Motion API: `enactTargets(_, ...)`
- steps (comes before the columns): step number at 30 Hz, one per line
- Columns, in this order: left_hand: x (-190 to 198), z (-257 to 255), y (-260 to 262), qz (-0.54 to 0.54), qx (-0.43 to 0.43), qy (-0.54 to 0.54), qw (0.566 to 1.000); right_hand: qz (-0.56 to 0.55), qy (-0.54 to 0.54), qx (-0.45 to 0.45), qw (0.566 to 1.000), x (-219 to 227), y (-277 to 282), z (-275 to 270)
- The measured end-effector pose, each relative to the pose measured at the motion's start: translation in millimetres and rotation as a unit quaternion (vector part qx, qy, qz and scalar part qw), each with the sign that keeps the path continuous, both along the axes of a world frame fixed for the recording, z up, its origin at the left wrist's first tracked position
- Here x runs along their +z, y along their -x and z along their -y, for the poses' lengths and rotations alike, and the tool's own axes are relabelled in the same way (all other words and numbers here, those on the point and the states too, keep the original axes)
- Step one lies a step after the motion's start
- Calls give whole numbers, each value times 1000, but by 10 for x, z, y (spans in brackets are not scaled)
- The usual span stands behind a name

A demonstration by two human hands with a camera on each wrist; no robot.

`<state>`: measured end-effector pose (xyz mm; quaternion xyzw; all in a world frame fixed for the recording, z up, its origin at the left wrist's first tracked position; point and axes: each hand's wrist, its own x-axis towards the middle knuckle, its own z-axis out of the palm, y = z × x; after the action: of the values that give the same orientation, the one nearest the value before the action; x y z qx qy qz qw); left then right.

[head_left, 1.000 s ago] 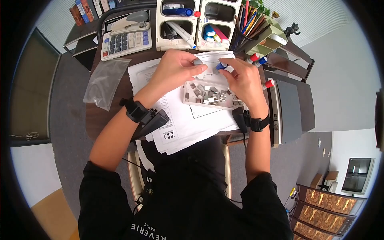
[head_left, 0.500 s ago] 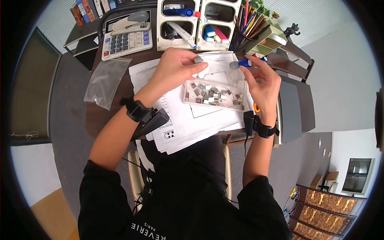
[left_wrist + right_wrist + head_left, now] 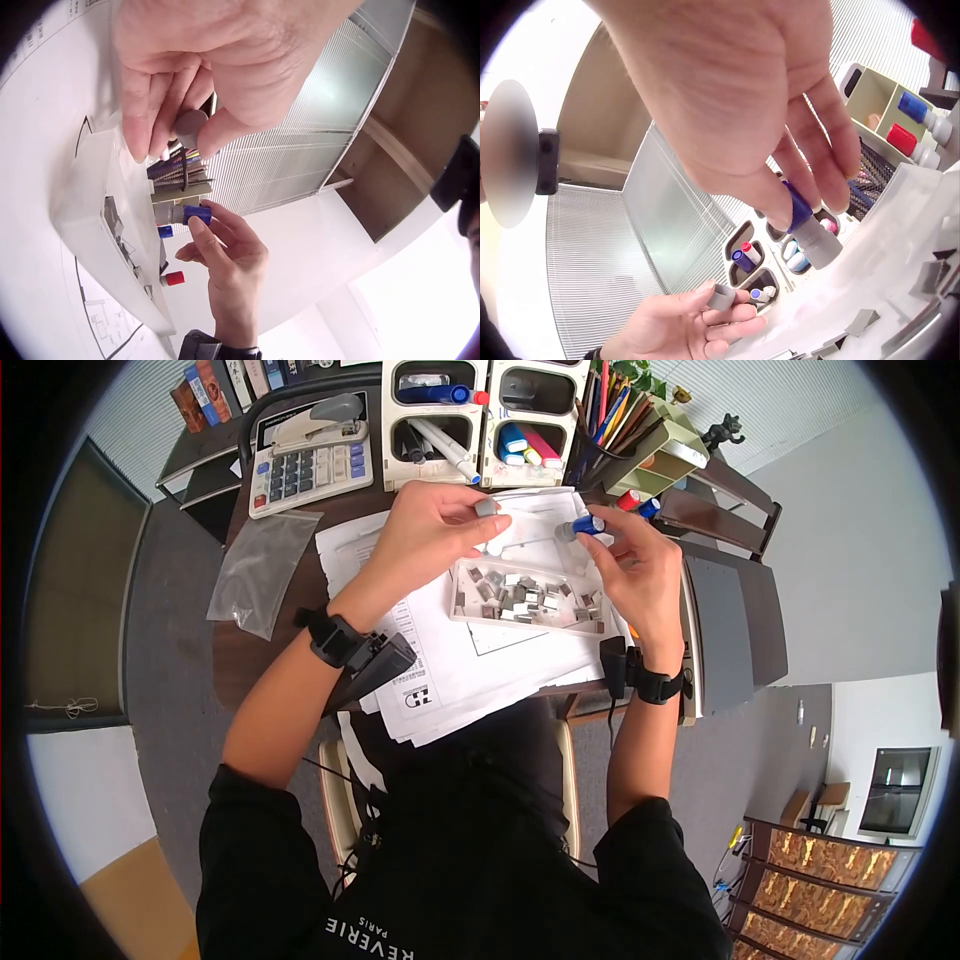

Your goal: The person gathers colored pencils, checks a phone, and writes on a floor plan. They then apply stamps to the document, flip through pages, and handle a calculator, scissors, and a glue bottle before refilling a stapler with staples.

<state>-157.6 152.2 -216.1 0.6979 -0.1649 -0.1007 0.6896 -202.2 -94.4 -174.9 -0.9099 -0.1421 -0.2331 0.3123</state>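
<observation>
My left hand (image 3: 430, 540) pinches a small round grey cap (image 3: 721, 298) between thumb and fingers, above the far left part of a clear plastic box (image 3: 520, 626). My right hand (image 3: 645, 570) holds a short cylinder (image 3: 817, 238) with a blue top and a wider grey end, the thumb and fingertips on the blue part. Its grey end points left, toward the other hand, with a gap between the two. Inside the box lie several small silver metal pieces (image 3: 530, 600). White printed papers (image 3: 440, 650) lie under it.
A calculator (image 3: 312, 475) and a plastic bag (image 3: 265, 570) are on the left. Pen holders (image 3: 440, 475) line the back, beside a mesh pencil cup (image 3: 595, 465). Red-topped (image 3: 902, 139) and blue-topped cylinders (image 3: 913, 107) stand behind my right hand.
My right hand moved right with the blue-topped cylinder, away from my left hand, then slightly back left. My left hand still holds the grey cap in nearly the same place.
</observation>
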Motion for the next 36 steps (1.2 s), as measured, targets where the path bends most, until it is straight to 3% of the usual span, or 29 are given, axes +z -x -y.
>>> enactTargets(15,-6,15,5,-7,11,-70,997,-21,85,51,995,-85,-188,4)
enactTargets(25,-39,17,-16,-23,5,-55,998,-29,89,54,994,-117,-203,46)
enactTargets(28,-3,14,23,-12,9,-38,999,-61,-63,-1,996,-127,-147,141)
enactTargets(31,-3,19,21,-10,16,-34,999,-25,-252,-27,967,-36,-37,240)
enactTargets(36,4,17,8,-2,10,-57,998,36,-307,-24,951,-46,132,251)
